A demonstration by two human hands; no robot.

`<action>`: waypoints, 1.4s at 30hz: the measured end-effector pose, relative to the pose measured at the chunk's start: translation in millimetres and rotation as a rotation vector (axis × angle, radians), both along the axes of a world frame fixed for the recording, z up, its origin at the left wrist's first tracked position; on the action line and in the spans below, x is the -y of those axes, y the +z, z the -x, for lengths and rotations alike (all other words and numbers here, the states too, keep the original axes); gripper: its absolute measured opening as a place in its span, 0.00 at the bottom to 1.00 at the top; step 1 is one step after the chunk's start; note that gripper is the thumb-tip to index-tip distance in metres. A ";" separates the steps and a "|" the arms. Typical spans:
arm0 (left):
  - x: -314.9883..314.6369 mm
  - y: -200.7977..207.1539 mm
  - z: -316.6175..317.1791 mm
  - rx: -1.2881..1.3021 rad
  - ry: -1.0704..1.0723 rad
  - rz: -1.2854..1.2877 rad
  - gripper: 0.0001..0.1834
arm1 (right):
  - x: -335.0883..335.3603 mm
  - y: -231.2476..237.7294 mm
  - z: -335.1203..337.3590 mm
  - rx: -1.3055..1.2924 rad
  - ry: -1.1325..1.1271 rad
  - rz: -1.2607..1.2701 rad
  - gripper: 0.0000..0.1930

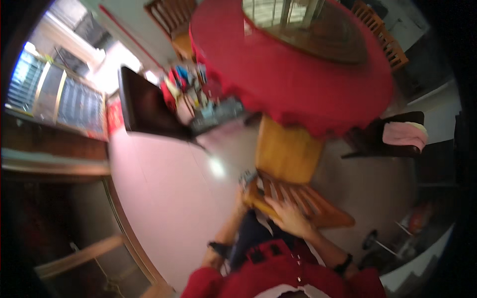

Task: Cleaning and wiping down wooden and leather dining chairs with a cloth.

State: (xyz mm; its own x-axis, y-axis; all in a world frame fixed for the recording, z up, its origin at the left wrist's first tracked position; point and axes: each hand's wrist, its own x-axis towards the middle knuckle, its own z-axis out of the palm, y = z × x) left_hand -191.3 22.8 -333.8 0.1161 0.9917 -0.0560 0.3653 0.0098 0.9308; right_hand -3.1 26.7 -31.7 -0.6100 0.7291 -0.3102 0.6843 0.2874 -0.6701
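Observation:
A wooden chair [289, 151] with a yellow-brown seat and a slatted back stands in front of me, its seat partly under the red-covered round table [308, 97]. At the left end of the chair's backrest, my left hand [243, 194] is closed against a small crumpled grey thing, which looks like a cloth [247, 177]. Blur hides most of that hand's fingers. My right hand [290, 217] is closed over the top rail of the backrest, close to the left hand. Both forearms reach up from the lower edge, with dark bands at the wrists.
A round glass turntable [318, 30] tops the table. Left of it stands a dark chair [149, 102] beside a pile of mixed items [213, 111]. To the right, a dark seat [367, 141] bears a pink cloth [405, 134]. Another wooden chair [174, 22] stands at the far left.

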 end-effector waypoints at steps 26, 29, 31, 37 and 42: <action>-17.1 57.5 -74.7 1.415 0.894 0.462 0.26 | -3.6 6.5 2.4 0.118 -0.038 0.073 0.24; -27.0 67.9 -76.4 1.461 1.080 0.561 0.23 | -7.3 6.8 2.8 0.118 -0.039 0.064 0.23; -24.1 91.1 -79.9 1.481 1.062 0.556 0.23 | -11.4 7.2 5.2 0.130 -0.039 0.068 0.22; 12.7 226.6 -85.3 1.144 0.891 0.320 0.23 | -15.4 4.0 -6.0 0.145 -0.007 0.009 0.23; 27.1 223.8 -107.0 0.915 0.993 0.088 0.28 | -13.2 5.0 -5.7 0.123 0.034 0.021 0.24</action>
State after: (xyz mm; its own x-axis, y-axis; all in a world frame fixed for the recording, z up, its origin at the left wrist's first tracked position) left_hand -84.3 -4.3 -110.0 -0.6119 0.6752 -0.4119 -0.5757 -0.0232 0.8173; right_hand 2.6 39.9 -26.6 -0.5905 0.7016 -0.3988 0.7518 0.2985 -0.5879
